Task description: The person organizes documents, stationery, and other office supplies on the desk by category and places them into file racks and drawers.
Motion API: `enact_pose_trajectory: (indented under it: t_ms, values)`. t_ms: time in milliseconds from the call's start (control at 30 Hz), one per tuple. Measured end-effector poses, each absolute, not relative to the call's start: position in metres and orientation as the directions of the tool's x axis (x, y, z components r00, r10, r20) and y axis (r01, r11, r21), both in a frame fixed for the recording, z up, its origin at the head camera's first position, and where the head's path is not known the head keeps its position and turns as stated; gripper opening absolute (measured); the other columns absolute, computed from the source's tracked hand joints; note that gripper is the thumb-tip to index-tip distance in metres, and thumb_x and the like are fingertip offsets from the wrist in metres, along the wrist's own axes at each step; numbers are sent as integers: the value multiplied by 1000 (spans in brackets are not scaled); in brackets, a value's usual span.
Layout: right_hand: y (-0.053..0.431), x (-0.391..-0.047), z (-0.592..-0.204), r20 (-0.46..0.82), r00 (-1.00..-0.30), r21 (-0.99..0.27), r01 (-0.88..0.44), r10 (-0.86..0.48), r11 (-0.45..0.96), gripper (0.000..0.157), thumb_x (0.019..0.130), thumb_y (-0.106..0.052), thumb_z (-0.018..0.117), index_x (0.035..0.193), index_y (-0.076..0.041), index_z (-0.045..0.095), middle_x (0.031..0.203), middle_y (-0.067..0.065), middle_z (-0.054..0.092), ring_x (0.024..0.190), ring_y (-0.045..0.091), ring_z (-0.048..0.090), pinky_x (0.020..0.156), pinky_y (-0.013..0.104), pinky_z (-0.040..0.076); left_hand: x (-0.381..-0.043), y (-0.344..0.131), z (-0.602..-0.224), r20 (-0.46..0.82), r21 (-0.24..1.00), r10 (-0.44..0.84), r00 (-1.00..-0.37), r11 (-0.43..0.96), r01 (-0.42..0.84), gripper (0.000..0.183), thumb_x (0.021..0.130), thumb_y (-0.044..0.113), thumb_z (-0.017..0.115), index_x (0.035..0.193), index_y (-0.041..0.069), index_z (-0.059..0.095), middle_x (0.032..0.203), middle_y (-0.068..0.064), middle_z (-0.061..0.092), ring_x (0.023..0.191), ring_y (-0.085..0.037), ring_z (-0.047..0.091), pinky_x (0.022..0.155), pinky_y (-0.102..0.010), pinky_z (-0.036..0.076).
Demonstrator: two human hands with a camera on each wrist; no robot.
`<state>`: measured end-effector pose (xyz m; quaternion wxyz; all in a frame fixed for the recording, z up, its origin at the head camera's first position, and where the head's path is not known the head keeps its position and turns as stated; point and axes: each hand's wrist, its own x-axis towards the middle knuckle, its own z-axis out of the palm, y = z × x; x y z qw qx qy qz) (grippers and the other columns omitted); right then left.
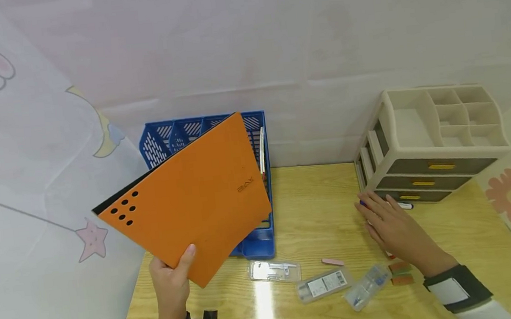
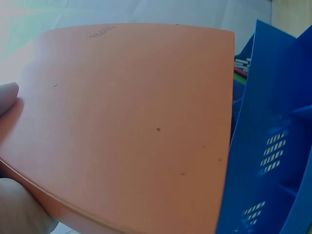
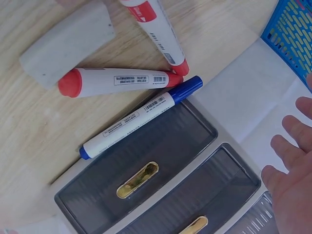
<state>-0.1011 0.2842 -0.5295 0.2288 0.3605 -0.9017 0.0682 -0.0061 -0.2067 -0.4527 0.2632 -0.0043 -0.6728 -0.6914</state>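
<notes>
My left hand (image 1: 171,280) grips an orange notebook (image 1: 195,201) by its lower edge, thumb on the front face and fingers behind. Tilted, the notebook is in front of a blue file rack (image 1: 260,246) and hides much of it. My right hand (image 1: 398,233), fingers extended, is just in front of a beige drawer cabinet (image 1: 449,153). In the right wrist view, a blue-capped marker (image 3: 131,124) lies along the cabinet's bottom drawer. Beside it are a red marker (image 3: 117,81), a second red marker (image 3: 158,34) and a grey block (image 3: 68,44). The right fingers (image 3: 292,146) hold nothing there.
Along the table's front lie a clear case (image 1: 274,271), a labelled grey case (image 1: 325,285), a clear case with blue bits (image 1: 367,287), a pink stick (image 1: 332,262) and a small brown-green block (image 1: 401,273). A patterned white cloth (image 1: 299,37) hangs behind.
</notes>
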Motion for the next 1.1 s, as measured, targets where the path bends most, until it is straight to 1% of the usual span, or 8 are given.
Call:
enact_pose_trajectory:
  t_ms: [100,167,367,600,767,933,1000,1100]
  values:
    - [284,-100,-530,462,-641,22,-683,-613,730,57,112,-36,30,138,4,60,149,25,54,136,46,53,111,67,41,-4,-210,-452,365,926,-373,-853,51,374,27,90,-12,68,116,-4,66,102,1,74,91,-12,72,77,-20,60]
    - [284,-100,-529,461,-646,5,-683,-608,730,58,112,-38,29,137,4,61,148,26,55,135,46,53,103,70,46,-2,-212,-451,362,928,-389,-847,63,368,27,90,-12,68,117,-5,66,102,1,74,91,-12,73,76,-20,60]
    - [285,-101,-528,458,-658,-22,-680,-597,733,68,113,-43,20,136,4,62,145,26,57,141,43,50,97,72,49,0,-213,-448,355,933,-452,-818,115,341,26,91,-10,69,116,-6,66,100,2,74,87,-11,71,74,-18,59]
    - [285,-100,-525,465,-663,-54,-682,-586,729,68,113,-44,21,135,5,62,145,27,56,147,39,44,96,72,50,-4,-208,-442,376,919,-499,-781,95,382,18,91,-12,67,109,-11,66,93,0,73,79,-9,68,70,-17,57]
    - [285,-99,-526,470,-666,-63,-681,-580,730,70,112,-45,21,134,6,63,147,27,55,144,41,47,94,72,51,-8,-202,-440,398,916,-529,-750,191,352,22,91,-8,70,112,-13,66,98,4,75,84,-6,71,74,-15,58]
    - [283,-99,-527,478,-667,-66,-676,-572,734,70,113,-45,21,134,6,64,146,28,55,139,43,51,98,70,50,-16,-195,-442,416,907,-534,-736,185,378,28,92,-4,72,115,-16,64,102,4,75,89,-8,73,78,-16,59]
    - [282,-99,-528,481,-668,-65,-673,-568,737,68,113,-44,21,134,6,63,146,28,55,142,41,49,108,65,45,-22,-192,-442,423,902,-536,-731,175,394,27,92,-3,72,116,-15,64,102,3,75,89,-9,73,78,-17,60]
    - [280,-99,-530,490,-665,-71,-675,-564,735,65,113,-42,23,134,6,63,147,28,54,141,41,49,124,52,31,-32,-188,-443,417,905,-546,-727,175,388,26,93,0,72,116,-10,67,103,3,74,91,-11,73,79,-19,60]
